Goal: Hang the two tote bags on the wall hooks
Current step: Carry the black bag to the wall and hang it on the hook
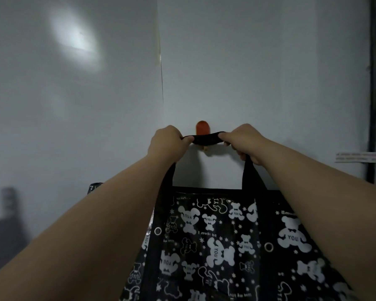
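Note:
A black tote bag (226,246) printed with white teddy bears hangs below my hands against the pale wall. Its black handle (204,139) is stretched flat between my left hand (167,142) and my right hand (243,140), both gripping it. The strap lies across the front of an orange wall hook (202,127), whose lower wooden tip (205,148) shows just beneath the strap. I cannot tell whether the strap rests on the hook. A sliver of a second patterned bag (93,187) peeks out behind my left forearm.
A pale wall (269,72) fills the view, with a vertical seam (161,68) above the hook. A dark pipe (373,94) runs down the right edge beside a taped label (360,157). A dark, blurred object (4,224) stands at the lower left.

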